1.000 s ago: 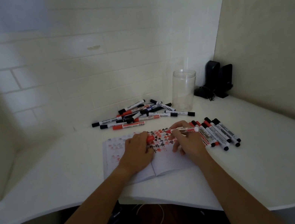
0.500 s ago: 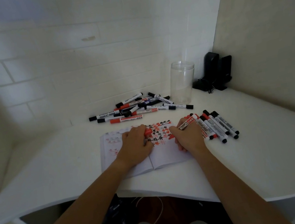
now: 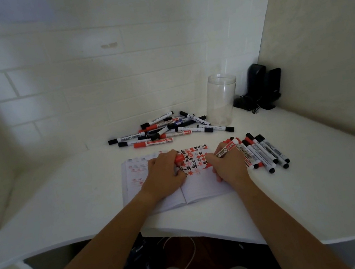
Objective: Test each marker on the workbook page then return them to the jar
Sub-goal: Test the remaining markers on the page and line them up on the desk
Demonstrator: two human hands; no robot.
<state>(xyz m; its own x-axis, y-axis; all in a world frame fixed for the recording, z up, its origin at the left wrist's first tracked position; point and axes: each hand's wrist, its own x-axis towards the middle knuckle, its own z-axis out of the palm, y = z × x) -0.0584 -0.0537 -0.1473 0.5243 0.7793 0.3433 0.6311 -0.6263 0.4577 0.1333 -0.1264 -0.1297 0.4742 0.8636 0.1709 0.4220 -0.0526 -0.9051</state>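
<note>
Head view. Change from a second ago: the right hand (image 3: 229,165) then held the red marker (image 3: 223,151) level above the workbook (image 3: 195,185); half a second ago it had tilted, and now its tip is down on the right-hand page beside the red and black tally marks, barrel sloping up and away. The left hand (image 3: 163,174) has stayed on the workbook throughout. The piles and the jar have not moved.

Fingers: right-hand fingers curled round the red marker in a writing grip; left-hand fingers closed round a red cap (image 3: 179,158), the hand resting across the workbook's centre fold.

Writing: the held marker's barrel reads "BOARD", its first letters hidden by the fingers. Other labels are too small to read.

Items, placed from the workbook:
- Workbook: open on the white worktop (image 3: 322,180), directly before the person.
- Row of markers (image 3: 265,152): just right of it, red and black caps, side by side.
- Loose heap of markers (image 3: 170,128): behind it, near the wall.
- Clear jar (image 3: 221,99): behind and to the right, upright, beside the heap.
- Black device (image 3: 263,86): in the corner beyond the jar.
</note>
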